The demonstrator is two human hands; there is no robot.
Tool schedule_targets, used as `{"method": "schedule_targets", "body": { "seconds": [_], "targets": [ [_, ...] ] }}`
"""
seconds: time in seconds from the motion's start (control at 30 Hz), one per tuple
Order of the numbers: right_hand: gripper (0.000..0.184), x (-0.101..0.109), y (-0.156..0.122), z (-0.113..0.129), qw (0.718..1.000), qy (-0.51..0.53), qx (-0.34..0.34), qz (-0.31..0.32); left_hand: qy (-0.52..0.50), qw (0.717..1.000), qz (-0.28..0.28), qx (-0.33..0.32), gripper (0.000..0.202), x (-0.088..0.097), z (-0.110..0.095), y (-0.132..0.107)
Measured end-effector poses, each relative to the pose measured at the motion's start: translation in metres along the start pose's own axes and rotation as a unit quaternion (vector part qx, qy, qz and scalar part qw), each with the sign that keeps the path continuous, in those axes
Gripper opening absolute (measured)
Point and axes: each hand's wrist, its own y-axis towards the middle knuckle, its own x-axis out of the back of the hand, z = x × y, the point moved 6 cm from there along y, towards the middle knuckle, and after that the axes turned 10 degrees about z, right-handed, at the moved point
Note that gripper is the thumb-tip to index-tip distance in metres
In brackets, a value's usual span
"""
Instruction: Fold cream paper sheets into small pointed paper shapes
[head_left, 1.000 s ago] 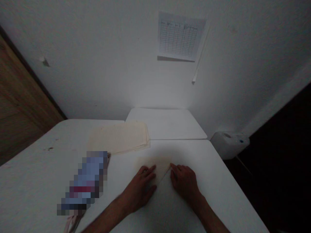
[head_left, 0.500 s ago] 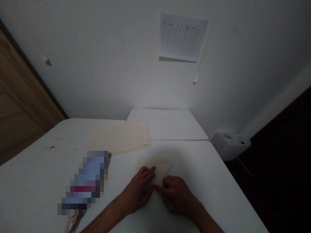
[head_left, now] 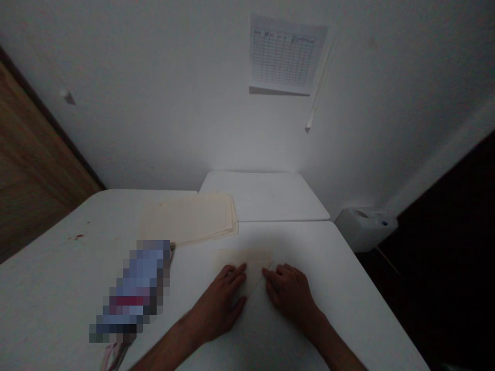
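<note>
A small cream sheet of paper (head_left: 253,273), folded to a slanted edge on its right side, lies on the white table in front of me. My left hand (head_left: 228,291) rests on the paper's left part, with fingers stretched out and the thumb apart. Part of the sheet is hidden beneath it. Against the slanted edge, my right hand (head_left: 288,286) touches the paper with its index fingertip. That finger reaches out while the others bend beside it. I see nothing gripped in either hand.
A stack of cream sheets (head_left: 189,219) lies at the back left. Nearer stands a blurred-out bluish item (head_left: 137,283). A white board (head_left: 266,196) adjoins the table's back edge. A printed table sheet (head_left: 286,54) hangs on the wall; a white plastic container (head_left: 365,229) is beyond the right edge.
My right hand has slid up and right along the slanted edge, from the paper's bottom corner toward its upper right. My left hand stays in place. The view has shifted slightly.
</note>
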Motion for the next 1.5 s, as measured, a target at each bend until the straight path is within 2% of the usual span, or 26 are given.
{"method": "schedule_targets", "body": {
  "seconds": [0.13, 0.23, 0.43, 0.53, 0.63, 0.7, 0.87, 1.0, 1.17, 1.27, 1.37, 1.43, 1.5],
  "targets": [
    [0.031, 0.003, 0.002, -0.012, 0.998, -0.012, -0.050, -0.028, 0.009, 1.000, 0.005, -0.003, 0.037, 0.001, -0.001, -0.001],
    [0.029, 0.002, 0.001, -0.014, 0.997, -0.013, -0.058, -0.050, 0.009, 1.000, -0.001, -0.006, 0.032, 0.003, 0.000, 0.000],
    [0.021, 0.006, 0.004, -0.013, 0.992, -0.014, -0.035, -0.119, 0.024, 0.999, -0.042, -0.011, 0.031, 0.002, 0.006, 0.005],
    [0.019, 0.012, 0.009, -0.006, 0.990, -0.001, 0.014, -0.143, 0.025, 0.998, -0.060, -0.017, 0.025, 0.001, 0.006, 0.007],
    [0.019, 0.013, 0.016, 0.008, 0.989, 0.023, 0.089, -0.114, 0.020, 0.998, -0.049, -0.032, 0.024, 0.001, 0.002, 0.009],
    [0.019, 0.011, 0.020, 0.016, 0.989, 0.036, 0.116, -0.083, 0.018, 0.998, -0.040, -0.040, 0.025, 0.000, 0.000, 0.008],
    [0.020, 0.009, 0.031, 0.019, 0.994, 0.042, 0.096, -0.035, 0.019, 0.998, -0.054, -0.033, 0.024, -0.001, 0.005, 0.010],
    [0.017, 0.010, 0.041, 0.014, 0.994, 0.062, 0.086, 0.002, 0.019, 0.997, -0.081, 0.000, 0.022, 0.007, 0.022, 0.012],
    [0.011, 0.015, 0.052, 0.014, 0.992, 0.091, 0.078, 0.047, 0.015, 0.996, -0.076, 0.046, 0.018, 0.020, 0.041, 0.013],
    [0.028, 0.021, 0.059, 0.016, 0.991, 0.088, 0.089, 0.042, 0.014, 0.996, -0.071, 0.054, 0.013, 0.025, 0.045, 0.016],
    [0.050, 0.026, 0.064, 0.016, 0.991, 0.076, 0.103, 0.051, 0.025, 0.996, -0.070, 0.058, 0.041, 0.030, 0.046, 0.020],
    [0.054, 0.028, 0.067, 0.016, 0.989, 0.069, 0.114, 0.056, 0.026, 0.996, -0.059, 0.061, 0.049, 0.031, 0.048, 0.022],
    [0.053, 0.031, 0.067, 0.017, 0.989, 0.063, 0.123, 0.055, 0.024, 0.996, -0.053, 0.062, 0.046, 0.031, 0.049, 0.022]
  ]
}}
